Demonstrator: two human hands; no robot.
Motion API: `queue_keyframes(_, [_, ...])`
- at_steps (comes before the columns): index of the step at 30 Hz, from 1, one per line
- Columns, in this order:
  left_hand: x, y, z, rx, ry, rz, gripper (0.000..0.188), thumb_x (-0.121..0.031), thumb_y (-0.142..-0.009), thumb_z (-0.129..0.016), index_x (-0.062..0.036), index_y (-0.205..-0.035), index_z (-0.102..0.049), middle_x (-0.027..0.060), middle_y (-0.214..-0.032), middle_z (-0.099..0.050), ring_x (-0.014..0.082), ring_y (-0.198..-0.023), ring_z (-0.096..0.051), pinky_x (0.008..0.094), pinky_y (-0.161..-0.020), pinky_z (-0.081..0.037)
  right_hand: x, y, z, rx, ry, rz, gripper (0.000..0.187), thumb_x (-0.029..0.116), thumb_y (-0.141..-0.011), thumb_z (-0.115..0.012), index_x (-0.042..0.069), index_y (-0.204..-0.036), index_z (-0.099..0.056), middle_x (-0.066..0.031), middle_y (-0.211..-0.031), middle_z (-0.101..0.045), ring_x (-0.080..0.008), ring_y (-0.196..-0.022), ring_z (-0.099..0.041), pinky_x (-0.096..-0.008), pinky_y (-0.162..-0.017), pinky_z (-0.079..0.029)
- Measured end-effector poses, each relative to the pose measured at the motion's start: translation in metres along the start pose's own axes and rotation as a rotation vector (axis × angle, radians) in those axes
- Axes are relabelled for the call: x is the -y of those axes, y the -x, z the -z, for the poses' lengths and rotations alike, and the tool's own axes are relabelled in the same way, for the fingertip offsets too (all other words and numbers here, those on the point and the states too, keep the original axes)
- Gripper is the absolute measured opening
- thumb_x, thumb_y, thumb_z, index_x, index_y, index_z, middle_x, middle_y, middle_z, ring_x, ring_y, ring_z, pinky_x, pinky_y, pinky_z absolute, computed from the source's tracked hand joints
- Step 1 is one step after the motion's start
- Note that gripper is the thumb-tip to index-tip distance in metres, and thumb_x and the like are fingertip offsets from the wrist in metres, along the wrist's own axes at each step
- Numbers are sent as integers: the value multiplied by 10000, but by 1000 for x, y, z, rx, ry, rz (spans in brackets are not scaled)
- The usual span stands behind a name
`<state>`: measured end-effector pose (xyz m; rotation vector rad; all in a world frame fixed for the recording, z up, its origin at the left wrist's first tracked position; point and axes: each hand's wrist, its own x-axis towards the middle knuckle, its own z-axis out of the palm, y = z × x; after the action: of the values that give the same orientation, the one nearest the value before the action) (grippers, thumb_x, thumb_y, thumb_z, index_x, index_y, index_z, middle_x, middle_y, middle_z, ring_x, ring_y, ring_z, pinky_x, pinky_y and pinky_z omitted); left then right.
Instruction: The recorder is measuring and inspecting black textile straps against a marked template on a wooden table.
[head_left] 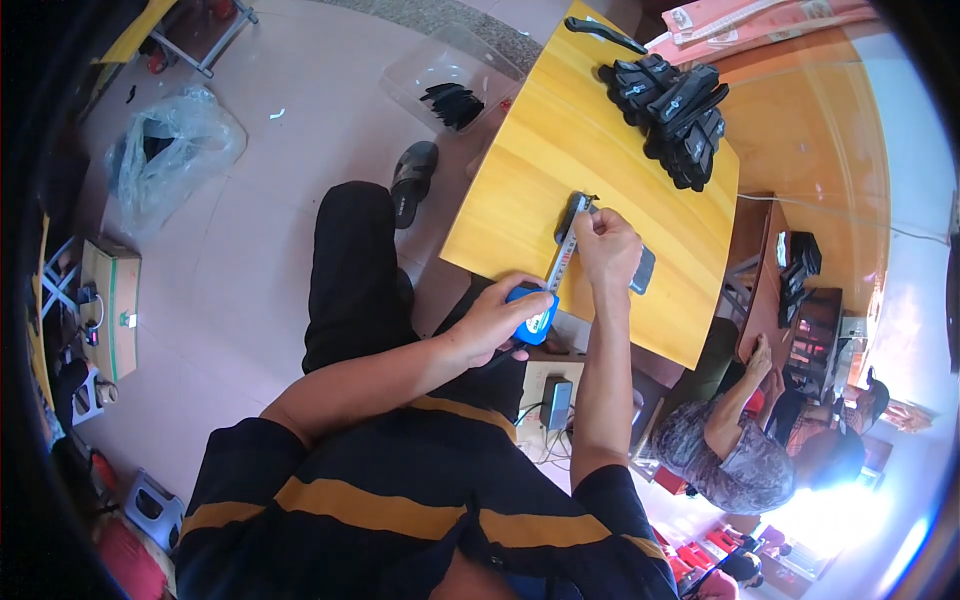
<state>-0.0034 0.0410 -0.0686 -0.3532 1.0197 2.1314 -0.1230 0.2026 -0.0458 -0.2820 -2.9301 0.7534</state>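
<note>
In my left hand (500, 320) is a blue tape measure (536, 317), gripped around its case at the table's near edge. Its pale blade (563, 258) runs out over the yellow table (510, 200) to a narrow dark piece (569, 217) lying there. Beside the blade, my right hand (609, 250) is closed with curled fingers, resting low over the table. A flat dark grey piece (643, 270) shows from under its right side. What the right fingers pinch, if anything, is hidden.
At the table's far end lies a pile of black folded pieces (680, 115), near a black strip (605, 35). A clear plastic bin (420, 75) with black pieces stands on the floor beyond. A clear bag (185, 150) and a cardboard box (122, 305) are left. Another person (730, 450) sits right.
</note>
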Motion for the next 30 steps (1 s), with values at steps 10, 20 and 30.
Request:
queue_keyframes(10, [0, -2, 1, 10, 15, -5, 446, -435, -978, -678, -183, -1324, -551, 42, -1093, -677, 161, -880, -709, 300, -552, -558, 0, -2, -2, -4, 31, 0, 300, 334, -833, -708, 44, -755, -713, -96, -649, -687, -230, -596, -667, -369, -627, -529])
queue_keyframes(20, [-4, -2, -2, -14, -5, -7, 459, -423, -978, -683, -168, -1335, -548, 57, -1086, -668, 165, -897, -700, 306, -565, -567, -2, -6, -1, 24, 1, -14, 299, 307, -844, -703, 26, -741, -691, -82, -645, -679, -181, -593, -640, -338, -611, -504])
queue_keyframes(30, [-6, 0, -6, -90, -48, 35, 431, -377, -984, -687, -172, -1336, -550, 46, -1086, -676, 160, -910, -692, 316, -587, -550, -5, -7, -6, 22, -18, -30, 252, 301, -811, -687, 60, -744, -723, -127, -669, -698, -299, -628, -690, -397, -652, -546])
